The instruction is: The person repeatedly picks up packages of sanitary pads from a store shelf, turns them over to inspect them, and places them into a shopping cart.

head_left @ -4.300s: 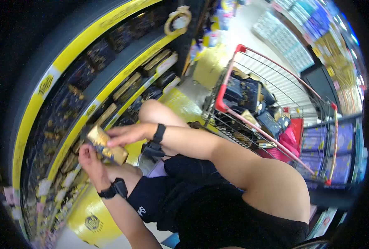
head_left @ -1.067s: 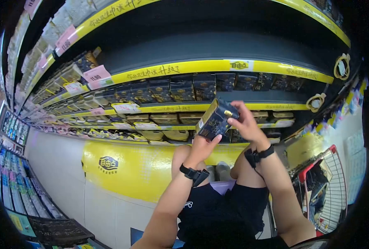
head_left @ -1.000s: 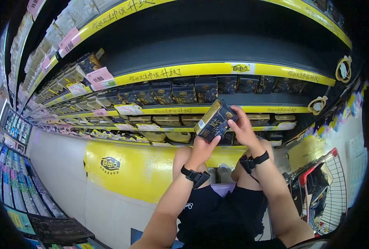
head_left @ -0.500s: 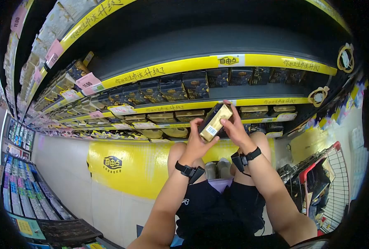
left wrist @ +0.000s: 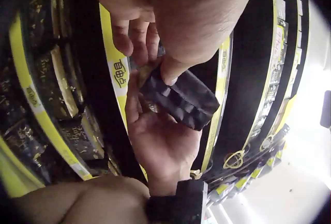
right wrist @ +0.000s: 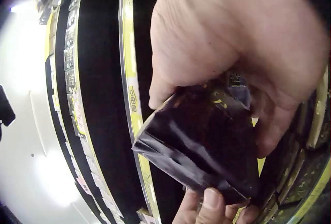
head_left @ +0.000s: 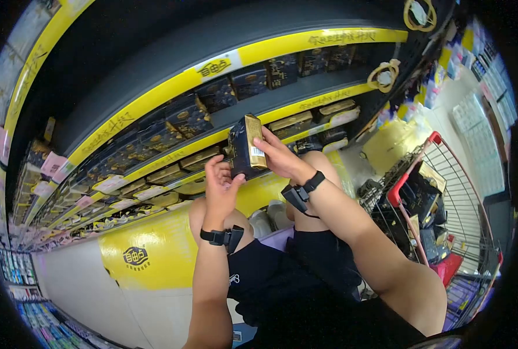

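Observation:
A navy-and-gold pack of sanitary pads (head_left: 240,148) is held up in front of the shelves, its narrow gold side with a barcode facing me. My right hand (head_left: 279,158) grips it along the right side, thumb on the gold face. At the lower left corner is my left hand (head_left: 219,189), its thumb against the bottom of the pack and its fingers curled beside the left edge. In the left wrist view, the left thumb presses the dark, creased end of the pack (left wrist: 183,99). The right wrist view shows left fingertips (right wrist: 211,199) right at that end.
Dark shelves with yellow edge strips (head_left: 212,67) carry several rows of similar packs (head_left: 171,131). To the right stands a red-and-metal shopping cart (head_left: 425,139) with dark packs piled inside. Yellow floor matting (head_left: 148,256) lies along the shelf foot.
The pack came up from a lower, blurred hold, then turned from its dark printed front to its gold side. The view has swung right, bringing more of the cart in.

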`<state>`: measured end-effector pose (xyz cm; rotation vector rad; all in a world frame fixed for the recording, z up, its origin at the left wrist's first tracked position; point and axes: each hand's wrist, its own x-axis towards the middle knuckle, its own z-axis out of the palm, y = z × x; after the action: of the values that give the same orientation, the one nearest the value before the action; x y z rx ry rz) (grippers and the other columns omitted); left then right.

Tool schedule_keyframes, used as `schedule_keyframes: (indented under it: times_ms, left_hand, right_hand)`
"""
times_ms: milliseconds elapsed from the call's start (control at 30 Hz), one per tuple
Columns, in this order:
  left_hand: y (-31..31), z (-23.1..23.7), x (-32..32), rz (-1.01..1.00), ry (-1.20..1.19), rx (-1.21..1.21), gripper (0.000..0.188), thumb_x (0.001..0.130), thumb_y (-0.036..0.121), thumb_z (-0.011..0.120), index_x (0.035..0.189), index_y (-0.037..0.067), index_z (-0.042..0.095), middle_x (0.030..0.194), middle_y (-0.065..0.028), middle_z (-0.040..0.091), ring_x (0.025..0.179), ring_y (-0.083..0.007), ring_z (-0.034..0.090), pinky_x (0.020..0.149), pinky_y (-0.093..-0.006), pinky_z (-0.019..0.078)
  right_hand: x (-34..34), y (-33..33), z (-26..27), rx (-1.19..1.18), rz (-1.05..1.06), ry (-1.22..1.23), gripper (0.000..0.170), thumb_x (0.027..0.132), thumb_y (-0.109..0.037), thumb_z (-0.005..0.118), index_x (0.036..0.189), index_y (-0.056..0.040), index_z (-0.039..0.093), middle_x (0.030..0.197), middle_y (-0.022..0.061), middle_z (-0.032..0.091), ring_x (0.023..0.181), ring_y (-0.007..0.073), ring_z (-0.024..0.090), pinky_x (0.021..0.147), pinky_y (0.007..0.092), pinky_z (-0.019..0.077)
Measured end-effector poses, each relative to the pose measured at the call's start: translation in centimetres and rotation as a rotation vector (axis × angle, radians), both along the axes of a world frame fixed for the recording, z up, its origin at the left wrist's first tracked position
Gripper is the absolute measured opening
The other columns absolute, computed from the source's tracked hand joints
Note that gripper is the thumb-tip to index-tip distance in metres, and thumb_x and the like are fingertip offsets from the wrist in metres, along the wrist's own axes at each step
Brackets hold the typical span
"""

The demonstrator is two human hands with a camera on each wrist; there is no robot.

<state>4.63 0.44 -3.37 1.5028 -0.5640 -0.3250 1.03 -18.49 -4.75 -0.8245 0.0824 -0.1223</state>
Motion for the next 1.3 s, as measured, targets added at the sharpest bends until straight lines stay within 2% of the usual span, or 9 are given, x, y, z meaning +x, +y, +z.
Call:
schedule_keyframes:
  times_ms: [200,400,500,700,833,967,1067,1167,1300]
  left_hand:
    - [0.3,-0.9,0.2,-0.046,-0.078,0.095,0.065,0.083,0.0,0.074,0.137,0.005,0.037,0.107,-0.0077,0.053,0.09,-0.0131,0.053,0.075,-0.0239,0.0479]
    - [0.8,-2.2,0.0,-0.128,-0.17,0.161,0.086,0.077,0.017,0.085,0.144,0.003,0.033,0.129,-0.0136,0.055,0.116,-0.0255,0.057,0.095,-0.035,0.0467]
    - [1.9,-2.8,0.6,-0.29,-0.381,0.39,0.1,0.072,0.019,0.089,0.148,0.005,0.027,0.134,-0.0135,0.052,0.121,-0.0248,0.055,0.102,-0.0353,0.0444]
    - [0.9,-1.3,-0.1,-0.135,-0.435,0.135,0.135,0.059,0.016,0.097,0.154,0.01,0.001,0.147,-0.0173,0.033,0.129,-0.0282,0.047,0.107,-0.0393,0.0417]
    - [0.4,-1.4,-0.1,-0.052,-0.413,0.215,0.118,0.064,0.007,0.089,0.153,0.004,0.011,0.14,-0.0202,0.039,0.125,-0.0305,0.05,0.107,-0.0395,0.042]
    - [0.6,-0.4,-0.2,0.009,-0.468,0.337,0.119,0.061,0.01,0.09,0.152,0.004,0.014,0.139,-0.0194,0.04,0.124,-0.033,0.05,0.107,-0.0392,0.0416]
    - [0.4,0.4,-0.6,0.028,-0.385,0.275,0.12,0.06,0.01,0.091,0.153,0.005,0.016,0.134,-0.0177,0.043,0.119,-0.0317,0.052,0.104,-0.0395,0.0433]
    - [0.8,0.0,-0.1,0.081,-0.353,0.244,0.115,0.061,0.009,0.091,0.151,0.006,0.02,0.127,-0.0142,0.047,0.109,-0.0262,0.055,0.096,-0.0369,0.047]
    - [0.9,0.0,0.2,0.126,-0.316,0.213,0.097,0.063,0.006,0.091,0.143,0.006,0.037,0.117,-0.0094,0.054,0.096,-0.0174,0.055,0.081,-0.0296,0.0489]
  right_hand:
    - [-0.8,-1.2,-0.1,0.045,0.102,0.031,0.056,0.098,-0.02,0.061,0.146,-0.0087,0.036,0.129,0.0079,0.058,0.112,0.0156,0.062,0.091,0.0333,0.0551]
    - [-0.5,-1.4,-1.4,0.241,0.351,0.089,0.046,0.102,-0.034,0.052,0.136,-0.0023,0.051,0.121,0.0109,0.067,0.104,0.0163,0.067,0.091,0.034,0.0555]
    - [-0.9,0.1,-0.7,-0.071,0.418,0.163,0.052,0.104,-0.044,0.044,0.132,-0.0012,0.055,0.12,0.0091,0.068,0.101,0.0131,0.066,0.092,0.0301,0.0522]
    - [-0.8,1.2,-1.8,-0.454,0.38,0.029,0.053,0.107,-0.046,0.035,0.148,-0.0118,0.036,0.119,0.0032,0.059,0.099,0.0127,0.059,0.085,0.0311,0.0506]
    - [-0.7,0.3,-1.4,-0.312,0.36,0.005,0.058,0.106,-0.045,0.041,0.15,-0.0072,0.032,0.132,0.0085,0.054,0.113,0.0138,0.054,0.094,0.0318,0.0479]
    - [-0.8,0.7,-1.7,-0.575,0.298,-0.129,0.069,0.1,-0.041,0.058,0.147,0.0022,0.032,0.136,0.0108,0.051,0.115,0.0154,0.054,0.099,0.0326,0.0466]
    - [-0.5,0.3,-2.1,-0.574,0.361,-0.044,0.064,0.101,-0.038,0.057,0.149,-0.0024,0.032,0.131,0.009,0.055,0.111,0.0141,0.055,0.094,0.0302,0.0486]
    - [-1.3,0.9,0.2,-0.288,0.197,0.081,0.06,0.102,-0.033,0.056,0.151,-0.0078,0.031,0.12,0.0073,0.059,0.109,0.0122,0.055,0.088,0.0274,0.0494]
    - [-0.7,0.0,-0.3,-0.462,-0.045,0.052,0.057,0.104,-0.022,0.052,0.154,-0.0137,0.027,0.123,0.0061,0.057,0.108,0.0102,0.055,0.088,0.0282,0.0497]
